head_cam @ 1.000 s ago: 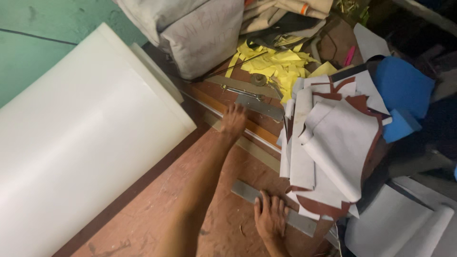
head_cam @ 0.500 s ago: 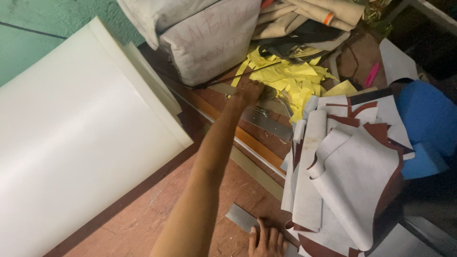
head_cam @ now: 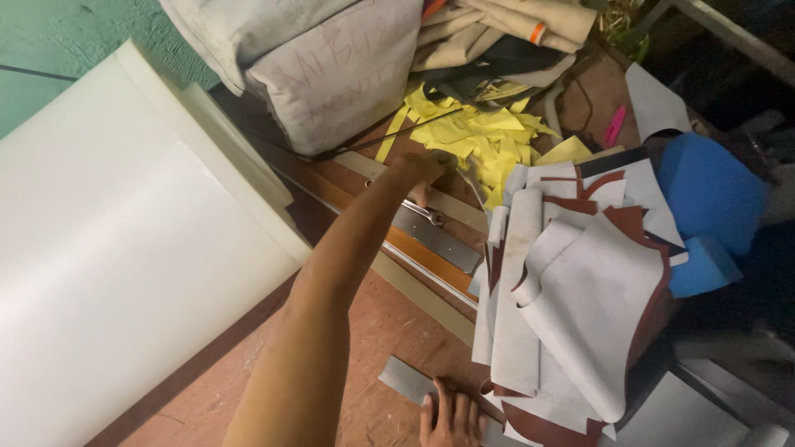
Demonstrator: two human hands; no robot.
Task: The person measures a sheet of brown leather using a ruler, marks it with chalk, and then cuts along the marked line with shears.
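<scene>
Thin yellow scraps lie crumpled in a loose pile, matte and paper-like, with curled grey-and-brown leather sheets to their right and a flat steel ruler just below them. The left hand stretches far forward on a straight arm, its fingers curled at the near edge of the scraps; whether they grip anything cannot be told. The right hand lies flat, fingers spread, pressing a grey strip on the reddish desk. A broad white roll fills the left.
</scene>
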